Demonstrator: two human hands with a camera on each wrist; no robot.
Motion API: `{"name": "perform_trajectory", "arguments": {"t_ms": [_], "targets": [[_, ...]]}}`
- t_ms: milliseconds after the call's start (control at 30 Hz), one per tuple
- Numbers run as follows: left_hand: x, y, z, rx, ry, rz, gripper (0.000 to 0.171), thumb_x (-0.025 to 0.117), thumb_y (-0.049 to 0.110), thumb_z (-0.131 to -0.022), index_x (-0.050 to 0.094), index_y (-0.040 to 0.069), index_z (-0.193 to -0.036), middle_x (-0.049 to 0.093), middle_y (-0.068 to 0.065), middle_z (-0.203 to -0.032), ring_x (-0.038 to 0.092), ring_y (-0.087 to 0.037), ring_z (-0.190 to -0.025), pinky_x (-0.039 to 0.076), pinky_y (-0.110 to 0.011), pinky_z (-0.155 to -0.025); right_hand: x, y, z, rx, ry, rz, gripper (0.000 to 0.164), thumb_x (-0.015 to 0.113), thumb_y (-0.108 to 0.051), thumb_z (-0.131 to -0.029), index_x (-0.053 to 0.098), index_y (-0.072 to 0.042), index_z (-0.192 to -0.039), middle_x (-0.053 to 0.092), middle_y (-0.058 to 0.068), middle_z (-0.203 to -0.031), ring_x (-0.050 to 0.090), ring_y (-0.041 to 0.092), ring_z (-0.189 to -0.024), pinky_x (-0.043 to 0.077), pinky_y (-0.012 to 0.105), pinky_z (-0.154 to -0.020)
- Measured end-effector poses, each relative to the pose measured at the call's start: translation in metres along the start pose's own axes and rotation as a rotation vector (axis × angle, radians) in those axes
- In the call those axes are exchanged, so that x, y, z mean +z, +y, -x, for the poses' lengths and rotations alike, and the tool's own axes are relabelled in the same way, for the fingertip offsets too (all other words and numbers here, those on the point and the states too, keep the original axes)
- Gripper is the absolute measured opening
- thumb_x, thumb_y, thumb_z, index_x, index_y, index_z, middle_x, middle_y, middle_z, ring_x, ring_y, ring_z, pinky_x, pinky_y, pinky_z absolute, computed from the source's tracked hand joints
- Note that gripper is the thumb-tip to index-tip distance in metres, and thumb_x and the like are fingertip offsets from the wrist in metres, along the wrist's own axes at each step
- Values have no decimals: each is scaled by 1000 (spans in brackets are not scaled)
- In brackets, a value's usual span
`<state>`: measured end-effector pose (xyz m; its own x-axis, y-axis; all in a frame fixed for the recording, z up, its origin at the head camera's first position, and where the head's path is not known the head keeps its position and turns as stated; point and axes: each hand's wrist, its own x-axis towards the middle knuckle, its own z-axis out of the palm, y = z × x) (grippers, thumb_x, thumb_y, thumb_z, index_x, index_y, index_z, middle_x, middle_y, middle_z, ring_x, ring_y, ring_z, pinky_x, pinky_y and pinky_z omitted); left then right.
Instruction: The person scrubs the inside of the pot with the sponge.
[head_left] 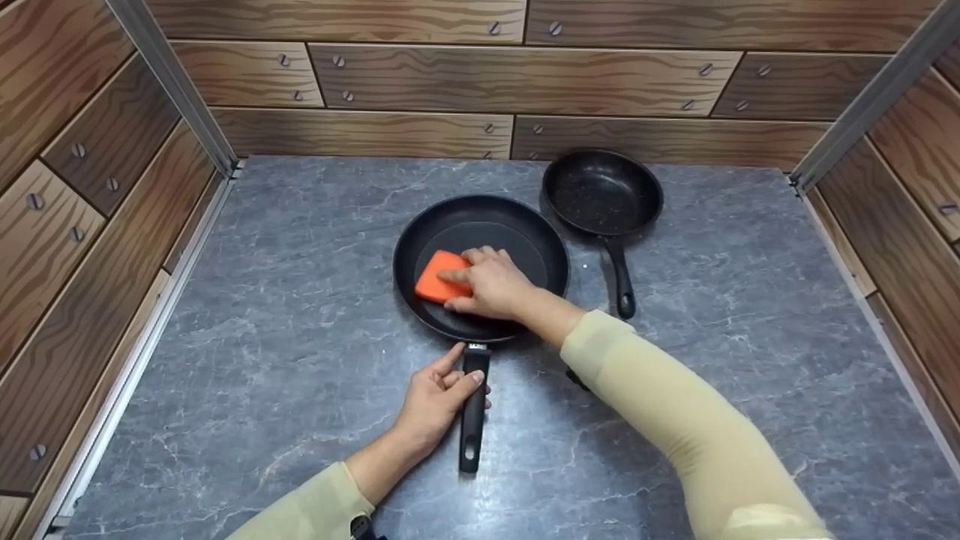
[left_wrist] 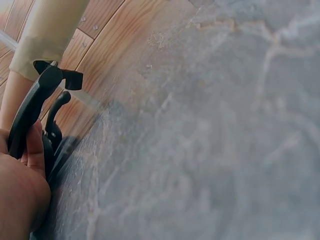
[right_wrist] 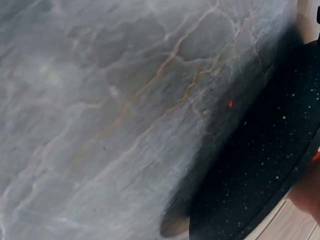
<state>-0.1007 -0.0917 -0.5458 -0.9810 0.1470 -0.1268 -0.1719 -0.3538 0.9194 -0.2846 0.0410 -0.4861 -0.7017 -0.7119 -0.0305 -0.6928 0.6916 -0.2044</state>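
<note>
A large black frying pan [head_left: 517, 225] lies in the middle of the grey marbled table, its handle [head_left: 471, 427] pointing toward me. My left hand [head_left: 431, 401] holds that handle near the pan, thumb on top and index finger reaching up to the rim. Inside the pan, my right hand [head_left: 491, 285] grips an orange sponge [head_left: 431, 281] against the left part of the base, index finger laid over it. In the left wrist view the handle [left_wrist: 30, 107] shows between thumb and fingers. The pan's speckled outer side [right_wrist: 260, 150] fills the right wrist view's lower right, mostly hiding the right hand [right_wrist: 306, 192].
A smaller black frying pan [head_left: 600, 199] stands behind and right of the large one, close to its rim, handle toward me. Wood-patterned walls [head_left: 420, 75] enclose the table [head_left: 300, 247] at the back and both sides, with metal posts [head_left: 176, 82] at the corners.
</note>
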Motion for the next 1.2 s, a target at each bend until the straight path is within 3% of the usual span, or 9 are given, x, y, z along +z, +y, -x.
{"name": "perform_trajectory", "arguments": {"t_ms": [633, 867, 1200], "targets": [[0, 0, 0, -6, -3, -4, 80, 69, 6, -101, 21, -11, -164, 76, -11, -84, 74, -17, -67, 63, -30, -67, -8, 32, 2, 187, 63, 50, 60, 70, -57, -98, 63, -29, -151, 57, 26, -143, 54, 43, -123, 44, 57, -102], [0, -1, -1, 8, 5, -30, 80, 69, 5, -101, 22, -12, -163, 76, -10, -82, 74, -16, -66, 61, -26, -66, -18, 37, 12, 193, 75, 79, 62, 70, -58, -98, 62, -28, -151, 58, 27, -142, 55, 43, -121, 45, 56, -99], [0, -1, -1, 17, 6, -36, 80, 68, 6, -101, 21, -12, -163, 75, -12, -80, 74, -16, -65, 61, -26, -66, -46, 44, 37, 192, 122, 25, 61, 71, -57, -98, 64, -25, -150, 53, 27, -148, 51, 43, -130, 41, 58, -107]]}}
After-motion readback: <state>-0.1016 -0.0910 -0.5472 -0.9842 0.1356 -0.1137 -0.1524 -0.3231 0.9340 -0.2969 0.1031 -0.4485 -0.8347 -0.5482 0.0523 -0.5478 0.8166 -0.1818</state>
